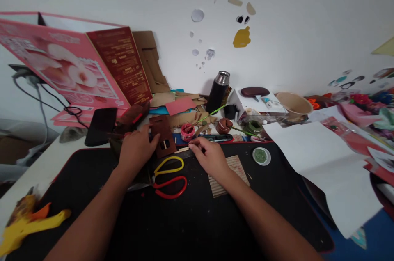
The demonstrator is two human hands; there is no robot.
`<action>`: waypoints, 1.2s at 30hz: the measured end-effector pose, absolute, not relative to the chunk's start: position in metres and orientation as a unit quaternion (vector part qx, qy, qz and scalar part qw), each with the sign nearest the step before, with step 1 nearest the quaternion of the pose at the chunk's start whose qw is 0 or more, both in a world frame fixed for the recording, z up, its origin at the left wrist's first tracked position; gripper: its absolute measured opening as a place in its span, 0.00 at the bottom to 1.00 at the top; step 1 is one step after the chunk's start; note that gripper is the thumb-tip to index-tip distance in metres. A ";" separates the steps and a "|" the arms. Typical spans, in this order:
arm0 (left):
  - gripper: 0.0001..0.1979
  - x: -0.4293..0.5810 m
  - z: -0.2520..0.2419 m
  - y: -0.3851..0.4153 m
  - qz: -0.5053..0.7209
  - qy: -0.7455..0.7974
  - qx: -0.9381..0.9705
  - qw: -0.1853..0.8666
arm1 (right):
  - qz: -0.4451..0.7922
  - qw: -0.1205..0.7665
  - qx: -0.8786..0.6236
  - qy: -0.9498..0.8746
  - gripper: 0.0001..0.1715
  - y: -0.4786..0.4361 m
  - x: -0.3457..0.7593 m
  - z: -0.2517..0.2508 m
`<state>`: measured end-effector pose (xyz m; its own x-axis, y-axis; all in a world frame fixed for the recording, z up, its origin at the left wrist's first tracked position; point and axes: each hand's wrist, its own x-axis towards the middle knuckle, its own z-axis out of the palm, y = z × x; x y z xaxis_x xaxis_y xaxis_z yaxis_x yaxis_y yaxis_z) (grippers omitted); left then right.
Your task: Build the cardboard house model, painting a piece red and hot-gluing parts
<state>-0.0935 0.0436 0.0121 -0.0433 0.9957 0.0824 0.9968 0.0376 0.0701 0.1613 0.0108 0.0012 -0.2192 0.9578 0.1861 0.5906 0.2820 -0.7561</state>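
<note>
My left hand (137, 149) rests on the black mat (191, 220) and its fingers press the left edge of a brown cardboard model piece with small window cutouts (163, 134). My right hand (209, 155) is just right of that piece, its thumb and forefinger pinched on a thin pale stick (182, 150) that points toward the model. Red and yellow handled scissors (169, 177) lie on the mat right below both hands. A strip of corrugated cardboard (229, 175) lies partly under my right wrist.
A black flask (218, 92), paint pots (187, 131), a green lid (261, 156), a beige bowl (294, 106) and paper scraps crowd the back. White sheets (323, 158) lie right, a pink box (70, 64) and phone (101, 126) left, a yellow glue gun (27, 224) front left.
</note>
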 end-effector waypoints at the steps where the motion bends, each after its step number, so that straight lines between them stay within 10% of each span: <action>1: 0.28 -0.094 0.011 0.044 -0.058 -0.722 -0.689 -0.001 | 0.267 0.314 -0.532 -0.740 0.12 0.011 0.159 -0.001; 15: 0.26 -0.099 0.002 0.050 -0.156 -0.744 -0.639 -0.115 | 0.145 0.117 -0.550 -0.814 0.12 0.006 0.147 0.000; 36: 0.26 -0.110 -0.005 0.060 -0.292 -0.701 -0.613 -0.221 | 0.109 0.087 -0.577 -0.805 0.15 0.005 0.141 -0.002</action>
<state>-0.1099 0.0602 -0.0055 -0.1517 0.9873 0.0473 0.7295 0.0795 0.6794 0.1407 0.0046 -0.0024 -0.3182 0.9479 0.0152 0.9098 0.3098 -0.2761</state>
